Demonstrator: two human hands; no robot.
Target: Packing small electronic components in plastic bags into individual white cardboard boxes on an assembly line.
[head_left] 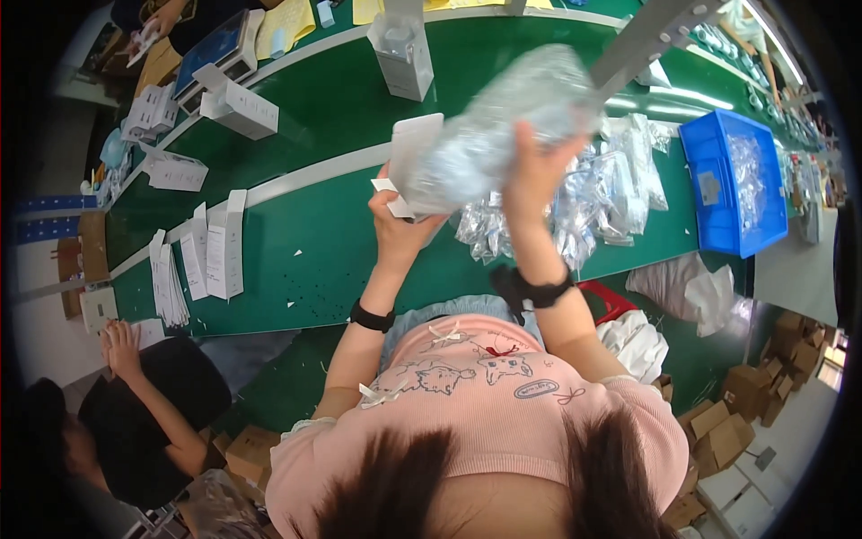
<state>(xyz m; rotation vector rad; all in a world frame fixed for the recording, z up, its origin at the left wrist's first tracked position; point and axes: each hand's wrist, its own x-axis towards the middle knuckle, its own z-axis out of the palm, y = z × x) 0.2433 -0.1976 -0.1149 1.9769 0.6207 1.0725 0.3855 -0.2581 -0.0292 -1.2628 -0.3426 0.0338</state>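
In front of me, my left hand (pixel 401 225) grips a small white box (pixel 416 144) with its flaps standing open. My right hand (pixel 537 171) is wrapped round a clear plastic bag (pixel 503 117), blurred by motion; its contents cannot be made out. The bag's lower left end overlaps the mouth of the box, and I cannot tell how far it is inside. Beneath my right hand lies a pile of clear bagged parts (pixel 611 193) on the green table (pixel 314 234).
A blue bin (pixel 709 189) with clear bags stands at the right. Flattened white boxes (pixel 215 251) lie at the left. An open white box (pixel 401 63) stands beyond a pale rail, below a metal post (pixel 646 49). A co-worker (pixel 144 404) sits at the lower left.
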